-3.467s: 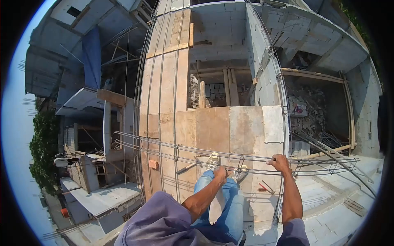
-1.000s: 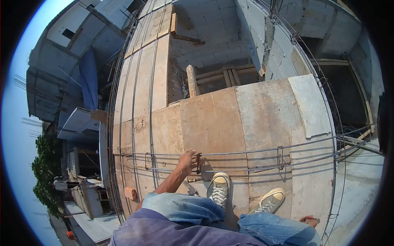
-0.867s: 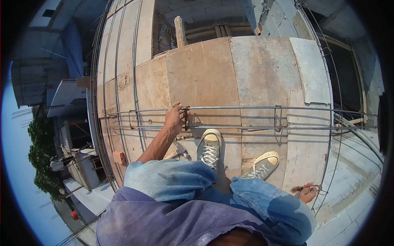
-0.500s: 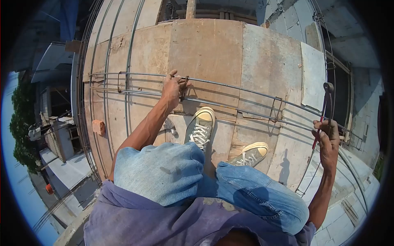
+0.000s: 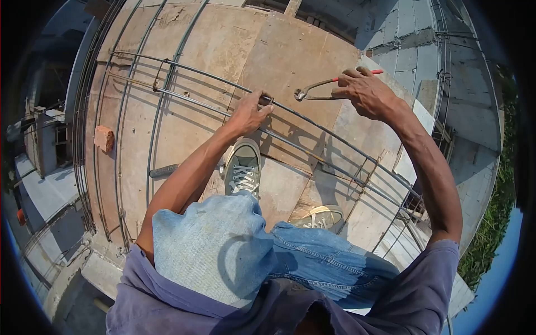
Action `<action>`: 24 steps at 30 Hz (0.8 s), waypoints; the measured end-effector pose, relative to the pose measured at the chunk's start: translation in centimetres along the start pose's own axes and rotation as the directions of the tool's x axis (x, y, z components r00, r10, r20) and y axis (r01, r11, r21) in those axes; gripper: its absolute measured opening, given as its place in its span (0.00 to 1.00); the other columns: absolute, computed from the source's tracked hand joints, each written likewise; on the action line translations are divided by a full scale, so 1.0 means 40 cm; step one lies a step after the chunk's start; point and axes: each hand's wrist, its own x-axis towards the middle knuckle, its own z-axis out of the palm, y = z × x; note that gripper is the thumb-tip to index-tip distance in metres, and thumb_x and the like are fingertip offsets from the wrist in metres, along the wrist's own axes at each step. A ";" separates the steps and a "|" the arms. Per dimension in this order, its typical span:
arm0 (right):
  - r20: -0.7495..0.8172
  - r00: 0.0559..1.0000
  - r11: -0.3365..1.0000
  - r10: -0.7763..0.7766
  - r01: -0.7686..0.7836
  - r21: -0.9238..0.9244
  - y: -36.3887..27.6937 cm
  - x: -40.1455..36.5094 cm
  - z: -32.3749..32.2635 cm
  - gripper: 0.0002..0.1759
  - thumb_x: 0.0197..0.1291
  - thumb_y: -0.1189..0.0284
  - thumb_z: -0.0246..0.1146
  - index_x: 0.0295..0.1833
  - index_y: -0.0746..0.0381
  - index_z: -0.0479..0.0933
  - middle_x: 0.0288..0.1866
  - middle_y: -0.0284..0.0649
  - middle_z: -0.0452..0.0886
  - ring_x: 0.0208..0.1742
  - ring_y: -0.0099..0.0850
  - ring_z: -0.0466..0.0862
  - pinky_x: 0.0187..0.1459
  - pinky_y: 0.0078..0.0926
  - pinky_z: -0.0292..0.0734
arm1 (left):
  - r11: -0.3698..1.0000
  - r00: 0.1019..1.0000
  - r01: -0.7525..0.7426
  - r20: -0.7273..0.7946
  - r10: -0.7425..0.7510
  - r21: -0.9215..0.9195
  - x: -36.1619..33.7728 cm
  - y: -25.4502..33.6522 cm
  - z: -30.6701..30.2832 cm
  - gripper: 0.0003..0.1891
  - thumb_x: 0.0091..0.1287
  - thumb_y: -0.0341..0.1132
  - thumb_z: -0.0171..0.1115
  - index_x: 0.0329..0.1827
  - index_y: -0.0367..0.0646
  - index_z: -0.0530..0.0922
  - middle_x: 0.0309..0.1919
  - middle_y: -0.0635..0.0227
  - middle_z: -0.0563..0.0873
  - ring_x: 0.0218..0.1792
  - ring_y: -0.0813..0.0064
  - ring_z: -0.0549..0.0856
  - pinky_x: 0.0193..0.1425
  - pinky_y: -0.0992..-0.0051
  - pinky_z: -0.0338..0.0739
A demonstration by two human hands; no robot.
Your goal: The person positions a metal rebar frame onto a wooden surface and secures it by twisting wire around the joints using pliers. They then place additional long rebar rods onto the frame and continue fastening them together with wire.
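Head view of a crouching person at work on a rebar cage (image 5: 184, 71) that lies across a plywood deck (image 5: 223, 39).

The left hand (image 5: 248, 114) is closed around the cage's upper bar, exactly where a stirrup (image 5: 267, 100) crosses it. The grip apparently pins the two steels together and keeps the crossing from shifting.

The right hand (image 5: 365, 92), raised just beyond and to the right of the left, is wrapped around the red-tipped handles of a pair of pincers (image 5: 315, 89). It holds them near their far end, so the tool's head points back at the left hand's fingertips, near the crossing but apart from it. This long hold seems to give reach and leverage.

Whether wire is already at the crossing cannot be told.

Below the left hand's wrist, one shoe (image 5: 243, 167) is planted on the deck close against the cage, probably for balance. A brick (image 5: 104, 138) and a dark tool handle (image 5: 163, 170) lie well to the left of that hand, out of the way.
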 end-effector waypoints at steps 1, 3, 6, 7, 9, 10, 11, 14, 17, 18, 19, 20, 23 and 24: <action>0.047 0.998 0.998 -0.051 0.053 -0.036 0.004 0.040 -0.018 0.17 0.61 0.79 0.56 0.52 0.50 0.80 0.48 0.35 0.78 0.56 0.33 0.75 0.61 0.37 0.68 | 1.000 1.000 0.004 0.009 -0.004 -0.016 0.006 -0.003 -0.001 0.22 0.71 0.39 0.62 0.62 0.35 0.72 0.46 0.53 0.86 0.48 0.67 0.86 0.49 0.69 0.80; 0.190 0.979 0.995 -0.073 0.083 -0.047 -0.019 0.101 -0.063 0.16 0.68 0.74 0.54 0.54 0.48 0.81 0.47 0.32 0.77 0.58 0.30 0.74 0.69 0.36 0.66 | 0.989 0.999 0.038 0.033 -0.033 -0.140 0.008 -0.010 -0.002 0.17 0.70 0.36 0.62 0.56 0.35 0.74 0.46 0.54 0.87 0.48 0.68 0.86 0.51 0.69 0.79; 0.173 0.969 0.982 -0.176 0.184 -0.034 -0.023 0.156 -0.077 0.16 0.61 0.76 0.59 0.52 0.48 0.82 0.49 0.31 0.80 0.58 0.30 0.75 0.59 0.37 0.69 | 0.975 0.994 0.096 0.072 -0.083 -0.199 -0.001 0.020 -0.017 0.15 0.70 0.34 0.62 0.54 0.36 0.74 0.46 0.55 0.87 0.49 0.68 0.85 0.53 0.68 0.77; 0.195 0.964 0.981 -0.182 0.191 -0.028 -0.027 0.172 -0.086 0.16 0.61 0.76 0.59 0.52 0.48 0.82 0.49 0.31 0.80 0.58 0.30 0.75 0.59 0.37 0.69 | 0.970 0.993 0.106 0.081 -0.090 -0.219 0.002 0.008 -0.013 0.15 0.70 0.34 0.62 0.54 0.36 0.74 0.46 0.55 0.87 0.49 0.68 0.85 0.53 0.68 0.77; 0.275 0.951 0.988 -0.142 0.155 -0.027 -0.039 0.191 -0.108 0.15 0.69 0.71 0.53 0.54 0.44 0.81 0.48 0.32 0.78 0.61 0.30 0.73 0.77 0.41 0.59 | 0.970 0.998 0.044 0.056 -0.031 -0.239 0.007 -0.006 -0.008 0.15 0.69 0.33 0.62 0.54 0.36 0.74 0.46 0.53 0.87 0.48 0.66 0.86 0.54 0.68 0.76; 0.295 0.945 0.987 -0.142 0.158 -0.030 -0.032 0.205 -0.111 0.15 0.69 0.71 0.53 0.54 0.44 0.81 0.48 0.32 0.78 0.61 0.30 0.73 0.77 0.41 0.59 | 0.965 0.998 0.044 0.060 -0.030 -0.259 0.009 -0.009 -0.007 0.15 0.69 0.33 0.62 0.54 0.36 0.74 0.46 0.53 0.87 0.48 0.66 0.86 0.54 0.68 0.76; 0.323 0.932 0.983 -0.162 0.179 -0.025 -0.022 0.220 -0.112 0.16 0.66 0.73 0.56 0.54 0.45 0.82 0.50 0.31 0.79 0.61 0.30 0.74 0.70 0.41 0.64 | 0.965 0.999 0.028 0.030 -0.021 -0.261 0.007 -0.010 -0.005 0.15 0.68 0.34 0.62 0.52 0.35 0.74 0.42 0.50 0.87 0.45 0.59 0.86 0.51 0.64 0.77; 0.330 0.920 0.974 -0.213 0.226 0.001 -0.002 0.247 -0.107 0.18 0.62 0.76 0.58 0.53 0.45 0.83 0.51 0.31 0.80 0.61 0.32 0.74 0.65 0.43 0.68 | 0.958 1.000 0.028 0.007 -0.027 -0.286 -0.002 -0.009 0.002 0.15 0.66 0.35 0.61 0.51 0.34 0.73 0.38 0.48 0.87 0.42 0.51 0.86 0.48 0.61 0.77; 0.306 0.927 0.976 -0.215 0.218 0.023 0.004 0.263 -0.122 0.18 0.62 0.77 0.58 0.53 0.45 0.83 0.50 0.32 0.80 0.61 0.34 0.74 0.68 0.49 0.66 | 0.966 1.000 0.008 -0.014 -0.012 -0.258 0.006 -0.011 -0.001 0.16 0.66 0.35 0.61 0.51 0.34 0.73 0.39 0.47 0.87 0.42 0.50 0.87 0.48 0.60 0.77; 0.342 0.918 0.979 -0.200 0.199 0.037 -0.003 0.260 -0.127 0.18 0.62 0.77 0.58 0.53 0.45 0.83 0.50 0.32 0.80 0.61 0.35 0.74 0.69 0.53 0.65 | 0.970 1.000 -0.008 -0.031 0.001 -0.244 0.000 -0.013 0.001 0.16 0.66 0.35 0.61 0.51 0.34 0.73 0.40 0.46 0.87 0.42 0.50 0.87 0.48 0.60 0.77; 0.362 0.917 0.986 -0.167 0.158 0.055 -0.009 0.257 -0.126 0.19 0.63 0.78 0.57 0.52 0.46 0.83 0.49 0.33 0.80 0.61 0.36 0.74 0.69 0.59 0.64 | 0.969 1.000 -0.005 -0.024 0.000 -0.247 -0.003 -0.014 -0.001 0.16 0.66 0.35 0.61 0.51 0.34 0.73 0.40 0.46 0.87 0.42 0.50 0.87 0.48 0.60 0.77; 0.371 0.913 0.986 -0.168 0.160 0.051 -0.013 0.250 -0.128 0.19 0.63 0.78 0.57 0.52 0.46 0.83 0.49 0.33 0.80 0.61 0.36 0.74 0.69 0.59 0.64 | 0.967 1.000 -0.011 -0.024 0.005 -0.256 -0.005 -0.014 -0.001 0.16 0.66 0.35 0.61 0.51 0.35 0.73 0.40 0.46 0.87 0.43 0.49 0.87 0.48 0.59 0.77; 0.379 0.917 0.992 -0.126 0.120 0.039 -0.016 0.239 -0.124 0.19 0.63 0.80 0.55 0.51 0.48 0.84 0.49 0.34 0.80 0.60 0.37 0.75 0.71 0.64 0.61 | 0.969 1.000 0.009 -0.007 -0.011 -0.248 0.001 -0.013 -0.003 0.16 0.66 0.35 0.62 0.53 0.36 0.73 0.43 0.46 0.87 0.47 0.49 0.86 0.51 0.59 0.77; 0.381 0.913 0.989 -0.143 0.142 0.031 -0.016 0.241 -0.123 0.19 0.63 0.80 0.55 0.51 0.48 0.84 0.49 0.34 0.80 0.60 0.37 0.75 0.71 0.64 0.61 | 0.975 0.999 0.048 0.029 -0.043 -0.218 -0.003 -0.015 -0.007 0.17 0.67 0.35 0.62 0.54 0.37 0.73 0.46 0.45 0.86 0.51 0.50 0.85 0.53 0.60 0.77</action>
